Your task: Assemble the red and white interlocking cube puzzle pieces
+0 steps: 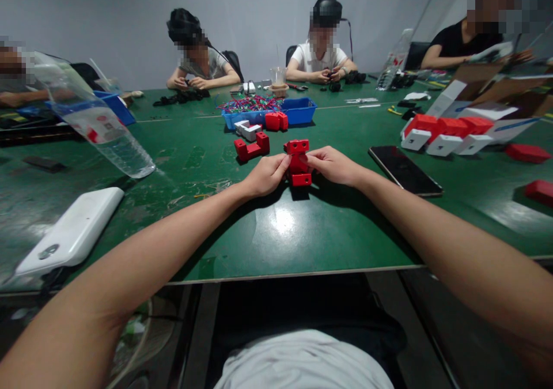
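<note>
Holding a red plastic part in the middle of the scene, over the green bench, between the left hand and the right hand. Pinching it at its left side with the left grip, thumb against fingers, and at its right side with the right grip in much the same way. Showing two dark holes at its far end and one at its near end, with a dark shadow below (cannot tell whether touching the bench or just above it). Just beyond the left hand, a loose red U-shaped piece; farther back, a white piece and a red block, both just before a long blue bin with tangled coloured wires heaped in its left portion. To the right of the right hand, well apart from the red part, a dark-screened phone lying flat; beyond it, a row of red-and-white blocks in front of an open cardboard box. On the left, a tilted clear bottle and, nearer, a white device. Across the far side of the bench, co-workers seated, with small dark items near the hands of two.
</note>
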A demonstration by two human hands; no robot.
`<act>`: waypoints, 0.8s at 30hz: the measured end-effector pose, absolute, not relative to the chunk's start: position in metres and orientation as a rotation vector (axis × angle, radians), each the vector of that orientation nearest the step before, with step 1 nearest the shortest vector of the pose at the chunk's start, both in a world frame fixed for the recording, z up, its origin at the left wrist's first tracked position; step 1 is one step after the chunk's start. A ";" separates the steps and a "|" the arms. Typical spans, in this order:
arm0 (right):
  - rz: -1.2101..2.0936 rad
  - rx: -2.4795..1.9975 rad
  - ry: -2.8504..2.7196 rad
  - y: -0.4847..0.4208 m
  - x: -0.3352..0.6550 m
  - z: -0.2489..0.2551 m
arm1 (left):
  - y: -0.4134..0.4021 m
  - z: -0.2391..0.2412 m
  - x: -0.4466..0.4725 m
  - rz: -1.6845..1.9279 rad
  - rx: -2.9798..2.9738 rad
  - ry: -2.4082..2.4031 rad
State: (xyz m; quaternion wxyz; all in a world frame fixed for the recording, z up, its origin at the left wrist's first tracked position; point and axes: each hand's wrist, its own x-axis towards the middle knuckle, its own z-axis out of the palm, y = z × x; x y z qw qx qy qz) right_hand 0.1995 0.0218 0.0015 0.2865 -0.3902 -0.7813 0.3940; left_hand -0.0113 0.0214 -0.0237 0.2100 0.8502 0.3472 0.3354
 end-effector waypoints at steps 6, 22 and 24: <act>1.045 -1.038 -2.102 0.024 0.200 -0.002 | 0.022 -0.023 -0.010 0.921 2.353 0.986; 0.985 -1.010 -2.116 0.025 0.202 -0.004 | 0.023 -0.024 -0.010 0.919 2.329 0.978; 0.982 -0.990 -2.125 0.025 0.202 -0.005 | 0.023 -0.023 -0.010 0.916 2.331 0.985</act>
